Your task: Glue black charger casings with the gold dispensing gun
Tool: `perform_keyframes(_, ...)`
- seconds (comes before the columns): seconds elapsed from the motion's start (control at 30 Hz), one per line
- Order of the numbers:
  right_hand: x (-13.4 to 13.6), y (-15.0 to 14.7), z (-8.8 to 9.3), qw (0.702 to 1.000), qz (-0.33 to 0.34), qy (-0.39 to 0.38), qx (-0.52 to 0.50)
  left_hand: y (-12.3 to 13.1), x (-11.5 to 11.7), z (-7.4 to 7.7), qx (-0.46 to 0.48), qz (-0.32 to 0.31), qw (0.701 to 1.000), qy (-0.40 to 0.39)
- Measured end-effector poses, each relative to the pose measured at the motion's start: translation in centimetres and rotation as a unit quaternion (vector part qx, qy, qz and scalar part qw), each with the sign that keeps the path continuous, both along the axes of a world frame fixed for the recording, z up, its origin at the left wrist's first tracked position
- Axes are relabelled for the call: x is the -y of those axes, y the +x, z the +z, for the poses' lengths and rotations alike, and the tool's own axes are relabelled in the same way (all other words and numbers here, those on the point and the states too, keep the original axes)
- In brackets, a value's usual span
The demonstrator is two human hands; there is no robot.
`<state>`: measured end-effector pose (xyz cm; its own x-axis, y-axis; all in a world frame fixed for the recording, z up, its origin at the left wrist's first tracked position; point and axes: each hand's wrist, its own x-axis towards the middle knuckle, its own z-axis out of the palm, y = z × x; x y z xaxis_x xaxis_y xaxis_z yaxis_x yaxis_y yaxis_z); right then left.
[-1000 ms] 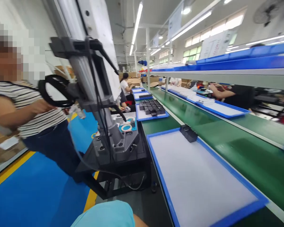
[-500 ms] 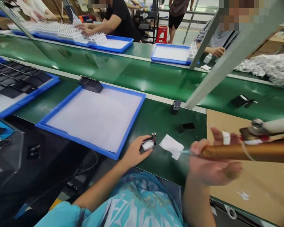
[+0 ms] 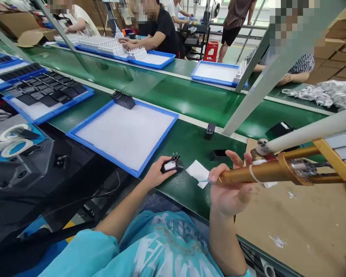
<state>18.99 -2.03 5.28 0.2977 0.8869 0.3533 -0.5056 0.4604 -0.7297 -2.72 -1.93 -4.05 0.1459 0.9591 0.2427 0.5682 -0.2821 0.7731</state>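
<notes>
My left hand (image 3: 156, 173) grips a small black power adapter (image 3: 170, 165) between thumb and fingers. Its case shows a white inside, with a bit of red and metal prongs pointing up. My right hand (image 3: 229, 190) is wrapped round the front of a bronze-coloured glue gun (image 3: 256, 173), some fingers raised above the barrel. The gun's thin bluish nozzle (image 3: 204, 180) points left, over a piece of white paper (image 3: 196, 171) on the green bench. A gap separates the nozzle from the adapter.
A blue-rimmed tray (image 3: 103, 154) bears a row of black adapters (image 3: 123, 100) at its far edge. Another adapter (image 3: 210, 130) stands by a slanted metal post (image 3: 256, 92); a black case (image 3: 219, 154) lies nearer. Cardboard (image 3: 276, 227) covers the right side. Several people work across the line.
The view has shifted, showing more of the left trays and the gun's rear. My right hand and the gun are closer to my left hand, which still holds the adapter.
</notes>
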Motion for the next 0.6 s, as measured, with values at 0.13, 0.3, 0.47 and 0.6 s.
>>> perform_keyframes(0.13, 0.2, -1.5, 0.5, 1.0, 0.009, 0.013, 0.006, 0.7, 1.1, 0.2, 0.015, -0.018, 0.999, 0.025)
perform_keyframes(0.3, -0.1, -3.8, 1.1, 0.999, 0.034, 0.043, 0.003, 1.4, 2.2, 1.7, -0.024, -0.024, 0.999, 0.032)
perform_keyframes(0.47, -0.5, -5.2, 1.7, 0.999, -0.015, 0.026, 0.022, 0.8, 1.9, 3.0, 0.003, -0.049, 0.999, 0.018)
perform_keyframes(0.6, -0.7, -5.6, 2.0, 0.999, -0.035, 0.018, 0.02, 0.5, 1.3, 3.7, 0.015, -0.079, 0.997, 0.021)
